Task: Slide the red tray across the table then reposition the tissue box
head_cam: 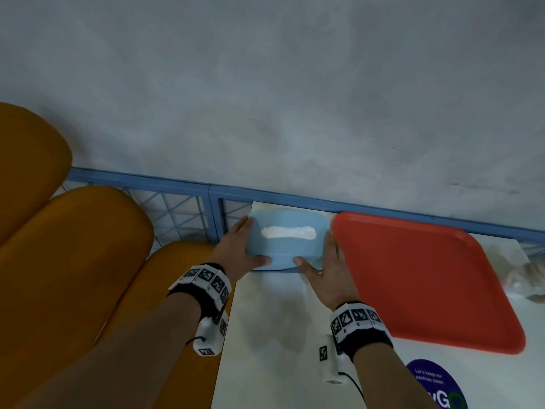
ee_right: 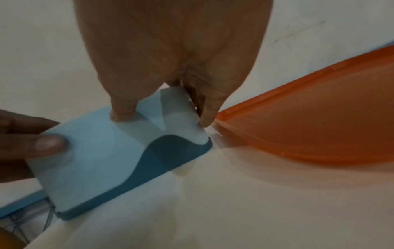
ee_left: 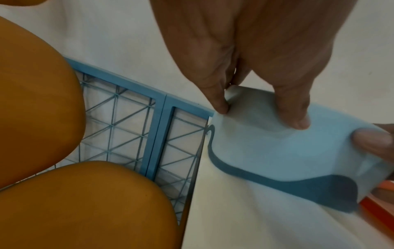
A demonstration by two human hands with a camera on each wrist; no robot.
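Observation:
The light blue tissue box (head_cam: 287,240), with white tissue showing in its top slot, stands at the far left corner of the white table (head_cam: 280,335). My left hand (head_cam: 246,240) grips its left end and my right hand (head_cam: 320,252) grips its right end, with both thumbs on the near face. The left wrist view shows my left hand (ee_left: 260,116) pinching the tissue box (ee_left: 287,151). In the right wrist view my right hand (ee_right: 165,118) pinches the tissue box (ee_right: 95,160). The red tray (head_cam: 421,278) lies flat just right of the box, close to my right fingers; the red tray (ee_right: 309,126) is empty.
Orange seat backs (head_cam: 73,261) stand left of the table. A blue wire-grid rail (head_cam: 182,211) runs along the table's far edge below a grey wall. A purple round sticker (head_cam: 436,385) is on the near right tabletop. Clear plastic wrap (head_cam: 528,278) lies at the right edge.

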